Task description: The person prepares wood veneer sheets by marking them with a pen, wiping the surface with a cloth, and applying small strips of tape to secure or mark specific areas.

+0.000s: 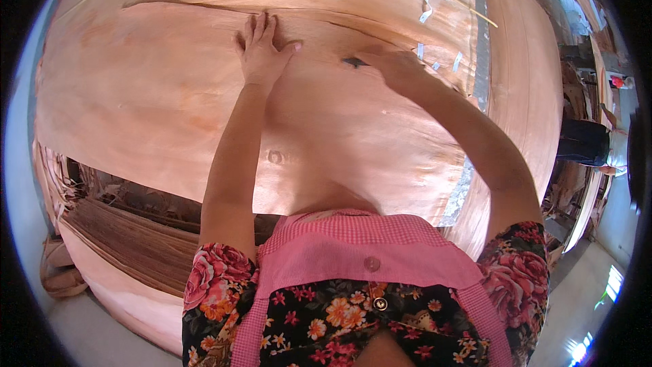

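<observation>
Your L hand [260,54], fingers spread, rests on the tan sheet [136,81], gripping nothing; your R hand [396,66], fingers curled, holds a small dark tool [353,62] nr white strips [457,62], far right.

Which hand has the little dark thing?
The right hand: the dark thing pokes out from its grip. The left hand looks empty, fingers spread on the pinkish-brown sheet.
</observation>
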Action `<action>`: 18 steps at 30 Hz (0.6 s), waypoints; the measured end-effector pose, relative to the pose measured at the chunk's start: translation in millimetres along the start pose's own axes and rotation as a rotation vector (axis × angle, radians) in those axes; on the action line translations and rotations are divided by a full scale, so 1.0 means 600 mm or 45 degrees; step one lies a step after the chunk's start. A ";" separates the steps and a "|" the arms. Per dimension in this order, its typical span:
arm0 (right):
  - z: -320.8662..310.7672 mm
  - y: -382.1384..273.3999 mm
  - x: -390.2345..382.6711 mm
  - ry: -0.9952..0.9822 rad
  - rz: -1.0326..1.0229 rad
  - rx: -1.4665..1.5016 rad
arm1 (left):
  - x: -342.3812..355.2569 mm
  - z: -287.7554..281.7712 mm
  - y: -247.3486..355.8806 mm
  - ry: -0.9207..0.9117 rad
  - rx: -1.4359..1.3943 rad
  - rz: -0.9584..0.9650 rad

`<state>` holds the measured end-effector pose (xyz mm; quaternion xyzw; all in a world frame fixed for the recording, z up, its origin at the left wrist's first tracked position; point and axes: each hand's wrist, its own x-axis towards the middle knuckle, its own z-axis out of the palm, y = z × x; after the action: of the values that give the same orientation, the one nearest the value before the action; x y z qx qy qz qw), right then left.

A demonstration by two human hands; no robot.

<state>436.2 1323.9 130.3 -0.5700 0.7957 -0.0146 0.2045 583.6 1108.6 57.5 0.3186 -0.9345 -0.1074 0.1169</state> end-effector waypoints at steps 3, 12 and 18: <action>0.005 0.122 -0.058 -0.143 0.155 -0.013 | 0.004 -0.004 0.004 -0.031 -0.038 0.011; 0.028 0.050 0.154 0.357 -0.188 0.303 | 0.002 -0.025 0.021 0.063 -0.318 -0.105; -0.033 -0.091 0.239 0.118 -0.550 -0.320 | -0.003 -0.014 0.012 0.101 -0.347 -0.144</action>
<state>440.4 1169.9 118.3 -0.7465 0.6594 0.0150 0.0873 583.2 1114.2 67.4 0.3560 -0.8865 -0.2269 0.1896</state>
